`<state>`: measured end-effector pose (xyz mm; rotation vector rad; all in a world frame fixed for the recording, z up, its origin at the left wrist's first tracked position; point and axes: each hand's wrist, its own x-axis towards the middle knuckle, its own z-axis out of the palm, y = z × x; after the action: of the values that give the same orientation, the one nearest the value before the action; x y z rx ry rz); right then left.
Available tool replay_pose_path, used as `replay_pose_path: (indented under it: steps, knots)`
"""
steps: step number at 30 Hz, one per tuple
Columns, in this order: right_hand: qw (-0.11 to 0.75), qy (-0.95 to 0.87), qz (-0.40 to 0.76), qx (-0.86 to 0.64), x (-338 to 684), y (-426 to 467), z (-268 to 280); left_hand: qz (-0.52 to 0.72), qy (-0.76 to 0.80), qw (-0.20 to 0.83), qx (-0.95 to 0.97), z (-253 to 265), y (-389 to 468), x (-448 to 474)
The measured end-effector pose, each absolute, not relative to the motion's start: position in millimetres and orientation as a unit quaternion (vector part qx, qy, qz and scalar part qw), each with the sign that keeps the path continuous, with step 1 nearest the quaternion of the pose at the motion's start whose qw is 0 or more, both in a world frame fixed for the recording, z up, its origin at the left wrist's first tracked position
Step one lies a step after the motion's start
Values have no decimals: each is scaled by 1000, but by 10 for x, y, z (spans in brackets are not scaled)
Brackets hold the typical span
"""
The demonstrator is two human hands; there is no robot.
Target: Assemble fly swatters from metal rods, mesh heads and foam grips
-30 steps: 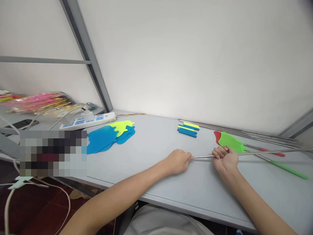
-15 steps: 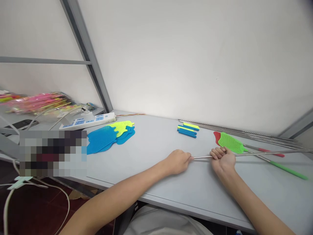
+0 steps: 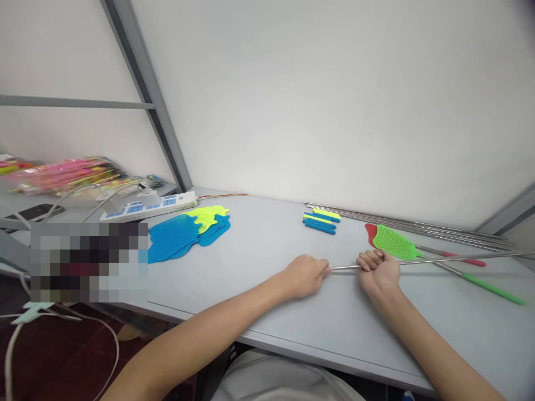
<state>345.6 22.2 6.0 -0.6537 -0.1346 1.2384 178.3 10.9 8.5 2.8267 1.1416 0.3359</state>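
A thin metal rod (image 3: 472,258) runs through both my hands above the grey table and leaves the view at the right. My left hand (image 3: 304,275) is closed around its left end, hiding the tip. My right hand (image 3: 379,271) wraps around the rod a little further right, palm partly turned up. Just behind the right hand lie a green fly swatter (image 3: 395,242) and a red fly swatter (image 3: 371,233), partly overlapping. Several blue and yellow handle grips (image 3: 321,221) lie beyond my hands.
Blue swatter heads (image 3: 173,236) and yellow swatter heads (image 3: 208,217) are piled at the left, beside a white power strip (image 3: 150,205). More metal rods (image 3: 418,221) lie along the wall. Bagged colourful items (image 3: 75,175) sit at far left; a blurred-out patch hides the area below.
My right hand has shifted very slightly left along with the rod. Both hands keep their hold, and the other things lie as before.
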Motion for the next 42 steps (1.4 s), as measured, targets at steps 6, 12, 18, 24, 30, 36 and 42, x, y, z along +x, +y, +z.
replay_pose_path:
  steps: [6,12,18,24,30,36,42]
  knots:
    - [691,-29,662,-287,3433,224,50,113,346,55,930,104,55,1854]
    - [710,-34,642,-288,3463,217,109,105,337,80,932,152,61,1844]
    - [726,-53,621,-291,3585,231,163,105,346,123,924,219,75,1791]
    - [750,-96,581,-302,3765,297,209,110,345,136,922,218,84,1766]
    - [765,-72,559,-311,4043,377,194,94,365,136,916,206,106,1720]
    - [772,-35,557,-304,4132,366,229,82,368,104,920,185,106,1732]
    - [769,-31,566,-295,4086,351,221,80,369,81,923,185,74,1752]
